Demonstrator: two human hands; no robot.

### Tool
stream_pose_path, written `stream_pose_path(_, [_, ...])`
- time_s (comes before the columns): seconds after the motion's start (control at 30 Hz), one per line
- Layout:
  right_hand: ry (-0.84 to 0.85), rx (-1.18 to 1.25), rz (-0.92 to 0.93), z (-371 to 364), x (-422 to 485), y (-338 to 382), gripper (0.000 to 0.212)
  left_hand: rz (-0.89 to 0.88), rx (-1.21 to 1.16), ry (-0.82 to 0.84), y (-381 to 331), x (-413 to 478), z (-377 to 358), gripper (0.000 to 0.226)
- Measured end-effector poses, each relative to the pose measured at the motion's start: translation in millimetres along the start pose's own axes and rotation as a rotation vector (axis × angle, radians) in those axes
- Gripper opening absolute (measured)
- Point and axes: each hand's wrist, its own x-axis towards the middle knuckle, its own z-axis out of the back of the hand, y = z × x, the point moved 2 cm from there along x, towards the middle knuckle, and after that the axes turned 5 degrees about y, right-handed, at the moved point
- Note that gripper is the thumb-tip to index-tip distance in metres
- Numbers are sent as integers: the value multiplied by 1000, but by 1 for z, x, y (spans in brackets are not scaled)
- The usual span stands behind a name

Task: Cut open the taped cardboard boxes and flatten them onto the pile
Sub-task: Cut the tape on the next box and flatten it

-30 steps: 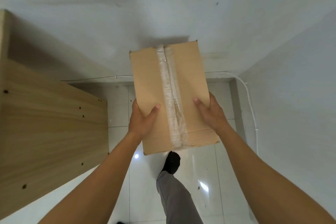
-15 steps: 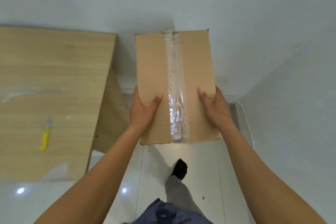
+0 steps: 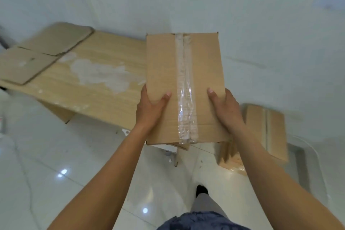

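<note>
I hold a closed brown cardboard box (image 3: 164, 73) in the air in front of me, a strip of clear tape running down its top seam. My left hand (image 3: 149, 110) grips its left near side, thumb on top. My right hand (image 3: 224, 110) grips the right near side the same way. A pile of flattened cardboard (image 3: 37, 56) lies on the far left end of a wooden table (image 3: 104, 95). Another taped cardboard box (image 3: 268, 132) stands on the floor at the right, by the wall.
The table stands low against the white wall, with pale smears on its top. White glossy floor tiles (image 3: 56, 155) lie below me. My own leg and dark shoe (image 3: 201, 190) show under the box. The picture is blurred by head motion.
My view has swung left and down: the flattened pile and the second box on the floor have come into view, while the yellow knife has left it. Both hands keep the same grip.
</note>
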Motion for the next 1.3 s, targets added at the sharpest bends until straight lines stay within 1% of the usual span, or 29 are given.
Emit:
stream_pose_path(0.17, [101, 32, 24, -83, 21, 51, 55, 58, 37, -110, 23, 27, 83, 72])
stream_pose_path(0.3, [153, 53, 31, -145, 55, 80, 52, 77, 66, -165, 37, 65, 135, 72])
stream_pose_path(0.37, [169, 57, 24, -173, 74, 92, 55, 85, 93, -186, 42, 89, 157, 72])
stream_pose_path(0.53, [228, 66, -41, -237, 125, 121, 65, 128, 128, -199, 52, 154, 205, 72])
stream_pose_path(0.63, [250, 97, -69, -267, 148, 138, 57, 143, 135, -178, 59, 191, 228, 69])
stream_pose_path(0.73, [268, 89, -97, -289, 167, 151, 58, 147, 150, -140, 69, 227, 245, 69])
stream_pose_path(0.83, [243, 85, -146, -309, 186, 159, 61, 150, 168, -82, 80, 268, 256, 68])
stream_pose_path(0.9, [217, 87, -183, -322, 196, 161, 63, 146, 184, -15, 88, 297, 263, 68])
stream_pose_path(1.17, [0, 103, -350, -372, 215, 177, 67, 113, 253, 287, 108, 401, 276, 65])
stream_pose_path(1.3, [-61, 42, -416, -386, 217, 176, 66, 79, 287, 419, 120, 422, 269, 78])
